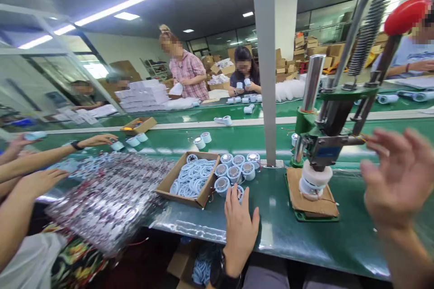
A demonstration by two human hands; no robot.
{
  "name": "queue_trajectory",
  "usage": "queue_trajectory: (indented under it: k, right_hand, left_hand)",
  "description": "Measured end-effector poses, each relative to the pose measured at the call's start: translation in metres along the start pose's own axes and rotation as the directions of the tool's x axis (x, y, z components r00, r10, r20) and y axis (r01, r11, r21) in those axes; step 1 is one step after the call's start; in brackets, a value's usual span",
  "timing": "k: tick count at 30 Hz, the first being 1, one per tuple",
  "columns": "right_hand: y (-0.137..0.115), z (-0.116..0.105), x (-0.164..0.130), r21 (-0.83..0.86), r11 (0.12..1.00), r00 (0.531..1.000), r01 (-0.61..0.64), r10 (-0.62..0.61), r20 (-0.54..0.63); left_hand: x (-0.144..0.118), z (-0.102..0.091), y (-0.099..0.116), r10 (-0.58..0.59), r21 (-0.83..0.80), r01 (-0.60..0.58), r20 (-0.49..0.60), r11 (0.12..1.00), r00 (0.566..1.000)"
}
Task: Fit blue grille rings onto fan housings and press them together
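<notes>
My left hand (239,225) lies flat on the green bench, fingertips touching a round white part at the near edge of a cluster of such parts (234,170). My right hand (398,176) is raised and blurred at the right, fingers spread, holding nothing, just right of a hand press (327,142). The press has a red-knobbed lever (406,14) and a spring. Under its head a white round part (315,180) sits on a brown pad (313,203).
A cardboard box (190,179) of pale blue rings stands left of the cluster. A shiny plastic bag (111,198) of small parts lies further left, by another person's arms (37,167). A grey post (267,63) rises behind. Other people work across the conveyor (237,137).
</notes>
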State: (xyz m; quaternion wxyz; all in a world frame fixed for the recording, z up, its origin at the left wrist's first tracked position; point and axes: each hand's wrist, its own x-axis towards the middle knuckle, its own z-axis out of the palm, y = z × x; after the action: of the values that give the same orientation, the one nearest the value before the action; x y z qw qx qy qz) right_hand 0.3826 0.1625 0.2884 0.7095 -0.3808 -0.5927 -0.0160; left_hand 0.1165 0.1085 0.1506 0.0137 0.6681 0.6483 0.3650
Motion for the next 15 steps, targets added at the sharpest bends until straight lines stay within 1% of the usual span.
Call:
queue_trajectory:
  k: [1, 2, 3, 4, 5, 6, 7, 8, 10, 11, 12, 13, 14, 15]
  right_hand:
    - [0.011, 0.004, -0.034, -0.048, 0.993, 0.995, -0.103, 0.103, -0.009]
    - [0.021, 0.007, -0.064, -0.108, 0.973, 0.978, -0.204, 0.207, 0.021]
    - [0.032, 0.011, -0.088, -0.180, 0.932, 0.941, -0.313, 0.331, 0.073]
    - [0.040, 0.014, -0.105, -0.245, 0.873, 0.878, -0.422, 0.460, 0.128]
    - [0.047, 0.018, -0.116, -0.307, 0.814, 0.815, -0.493, 0.555, 0.163]
    - [0.051, 0.021, -0.122, -0.357, 0.767, 0.769, -0.533, 0.615, 0.172]
    - [0.053, 0.023, -0.122, -0.391, 0.742, 0.754, -0.545, 0.637, 0.160]
    - [0.054, 0.024, -0.120, -0.414, 0.741, 0.771, -0.529, 0.623, 0.130]
    - [0.055, 0.021, -0.112, -0.468, 0.774, 0.853, -0.428, 0.517, 0.075]
    - [0.056, 0.017, -0.107, -0.516, 0.782, 0.889, -0.348, 0.450, 0.082]
    - [0.058, 0.011, -0.102, -0.581, 0.774, 0.917, -0.254, 0.384, 0.112]
    - [0.062, 0.003, -0.098, -0.653, 0.743, 0.931, -0.144, 0.325, 0.164]
    - [0.067, -0.006, -0.094, -0.724, 0.690, 0.934, -0.027, 0.276, 0.229]
    - [0.073, -0.016, -0.090, -0.779, 0.620, 0.921, 0.092, 0.244, 0.303]
  left_hand:
    - [-0.005, 0.000, -0.007, 0.000, 0.041, -0.001, 0.005, 0.999, 1.000]
    - [-0.008, 0.001, -0.011, 0.005, 0.063, -0.006, 0.017, 0.998, 1.000]
    - [-0.009, 0.003, -0.012, 0.015, 0.067, -0.018, 0.035, 0.998, 0.999]
    - [-0.008, 0.004, -0.010, 0.031, 0.058, -0.035, 0.055, 0.998, 0.998]
    - [-0.005, 0.005, -0.007, 0.054, 0.042, -0.057, 0.073, 0.997, 0.996]
    - [0.000, 0.004, -0.004, 0.080, 0.026, -0.083, 0.086, 0.996, 0.993]
    - [0.008, 0.001, -0.002, 0.103, 0.027, -0.106, 0.095, 0.994, 0.990]
    - [0.018, -0.004, -0.002, 0.114, 0.046, -0.119, 0.095, 0.992, 0.989]
    - [0.046, -0.021, -0.012, 0.097, 0.121, -0.106, 0.077, 0.987, 0.992]
    - [0.063, -0.032, -0.023, 0.070, 0.162, -0.080, 0.066, 0.984, 0.995]
    - [0.081, -0.044, -0.036, 0.048, 0.177, -0.059, 0.063, 0.983, 0.997]
    - [0.100, -0.056, -0.051, 0.027, 0.188, -0.041, 0.075, 0.981, 0.997]
    - [0.117, -0.066, -0.067, 0.008, 0.199, -0.027, 0.098, 0.980, 0.995]
    - [0.132, -0.075, -0.082, -0.009, 0.209, -0.018, 0.129, 0.978, 0.992]
